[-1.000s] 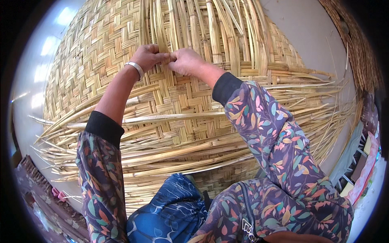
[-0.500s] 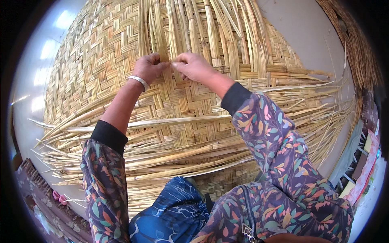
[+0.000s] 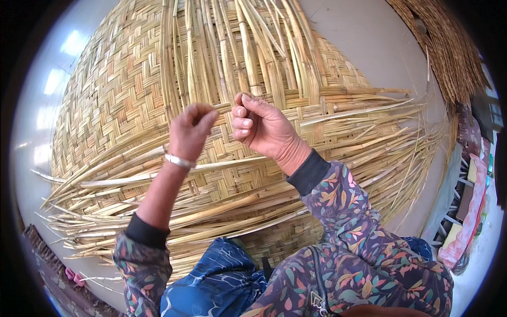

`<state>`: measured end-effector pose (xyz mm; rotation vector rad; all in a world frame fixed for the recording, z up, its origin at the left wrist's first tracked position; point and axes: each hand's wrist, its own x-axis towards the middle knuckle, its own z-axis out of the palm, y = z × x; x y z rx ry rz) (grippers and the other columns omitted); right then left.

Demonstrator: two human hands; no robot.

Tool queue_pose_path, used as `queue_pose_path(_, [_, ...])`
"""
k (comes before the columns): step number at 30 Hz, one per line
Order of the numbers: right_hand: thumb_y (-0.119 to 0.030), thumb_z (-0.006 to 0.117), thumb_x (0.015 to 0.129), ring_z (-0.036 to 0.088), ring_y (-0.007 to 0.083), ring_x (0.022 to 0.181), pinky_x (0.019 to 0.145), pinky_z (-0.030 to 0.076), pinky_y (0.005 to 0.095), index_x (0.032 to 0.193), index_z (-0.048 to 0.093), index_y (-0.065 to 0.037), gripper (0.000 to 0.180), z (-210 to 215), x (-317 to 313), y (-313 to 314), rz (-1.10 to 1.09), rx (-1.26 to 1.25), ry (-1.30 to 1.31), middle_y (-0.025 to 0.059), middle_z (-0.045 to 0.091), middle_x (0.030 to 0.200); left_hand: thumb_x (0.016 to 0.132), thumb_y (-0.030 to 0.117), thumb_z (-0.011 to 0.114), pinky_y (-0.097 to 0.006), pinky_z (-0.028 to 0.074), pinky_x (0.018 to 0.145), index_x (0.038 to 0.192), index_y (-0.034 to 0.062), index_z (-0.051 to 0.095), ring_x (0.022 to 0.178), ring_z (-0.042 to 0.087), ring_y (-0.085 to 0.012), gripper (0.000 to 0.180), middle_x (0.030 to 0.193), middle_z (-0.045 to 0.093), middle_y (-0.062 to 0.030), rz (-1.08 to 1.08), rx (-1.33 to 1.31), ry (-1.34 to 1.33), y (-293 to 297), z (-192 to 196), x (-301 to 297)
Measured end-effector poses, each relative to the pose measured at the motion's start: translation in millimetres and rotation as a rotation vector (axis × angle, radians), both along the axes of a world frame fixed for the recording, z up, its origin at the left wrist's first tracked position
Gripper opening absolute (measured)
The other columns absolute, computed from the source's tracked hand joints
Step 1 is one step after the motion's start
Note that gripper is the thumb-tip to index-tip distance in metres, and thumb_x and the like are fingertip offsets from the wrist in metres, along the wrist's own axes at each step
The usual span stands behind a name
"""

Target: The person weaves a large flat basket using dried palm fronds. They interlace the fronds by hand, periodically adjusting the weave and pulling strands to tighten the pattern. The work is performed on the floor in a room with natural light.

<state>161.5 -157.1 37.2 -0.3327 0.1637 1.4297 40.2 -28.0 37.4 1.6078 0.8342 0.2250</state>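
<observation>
A large woven mat of split yellow reed strips [image 3: 111,84] spreads under both hands. Over its middle, my left hand [image 3: 191,129] is closed, thumb against curled fingers, with a silver bracelet [image 3: 179,161] at the wrist. To its right is my right hand [image 3: 266,127], turned so that the curled fingertips show, the thumb pressed to the index finger. A small gap parts the two hands. Whether a pinch holds anything cannot be made out. Just beyond them, long unwoven reed strips [image 3: 227,58] run away across the weave.
Loose strip ends [image 3: 380,169] fan out at the right, and more strips [image 3: 206,211] lie crosswise nearer to me. My knee in blue cloth [image 3: 211,280] is by the mat's near side. A brown bundle of stalks [image 3: 454,53] lies at the far right on the pale floor [image 3: 359,37].
My hands have come away from the upright strips toward me. The right hand has rolled so its fingertips show, and the gap between the hands is wider. The view has shifted slightly.
</observation>
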Motion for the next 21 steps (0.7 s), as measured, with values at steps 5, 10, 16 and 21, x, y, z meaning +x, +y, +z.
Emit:
queue_pose_path(5, [-0.02,0.041,0.096,0.045,0.0057,0.054,0.052,0.04,0.0205,0.106,0.056,-0.006,0.023,28.7,-9.1,-14.4,-0.005,0.193,0.13,0.0023,0.054,0.082,0.085,0.009,0.061,-0.018,0.043,0.06,0.089,-0.0004,0.059,0.069,0.052,-0.0043,0.01,0.076,0.057,0.001,-0.069,-0.24,-0.261,-44.1,43.2,-18.8])
queue_pose_path(10, [-0.022,0.028,0.099,0.048,0.0069,0.045,0.047,0.041,0.0227,0.107,0.05,-0.001,0.032,48.6,-15.2,-25.9,-0.062,0.343,0.221,0.0091,0.057,0.088,0.086,0.007,0.06,-0.021,0.048,0.068,0.095,-0.0022,0.059,0.075,0.056,-0.0073,0.013,0.083,0.061,-0.0022,-0.065,-0.367,-0.395,-56.4,74.7,-12.3])
queue_pose_path(16, [-0.024,0.026,0.099,0.051,0.0088,0.047,0.048,0.044,0.0245,0.104,0.052,0.0,0.036,76.4,-27.3,-36.2,-0.099,0.36,0.221,0.0101,0.06,0.091,0.084,0.009,0.064,-0.02,0.047,0.066,0.089,-0.0012,0.061,0.073,0.055,-0.0064,0.011,0.08,0.061,-0.0015,-0.037,-0.37,-0.423,-66.4,97.4,-10.2])
queue_pose_path(21, [-0.023,0.026,0.099,0.051,0.0089,0.047,0.051,0.044,0.0257,0.1,0.05,0.002,0.034,86.6,-38.1,-42.5,-0.136,0.319,0.226,0.0088,0.059,0.091,0.082,0.009,0.066,-0.018,0.046,0.062,0.084,-0.0004,0.062,0.069,0.055,-0.0052,0.011,0.077,0.061,-0.0007,-0.007,-0.338,-0.448,-71.3,101.6,-14.0])
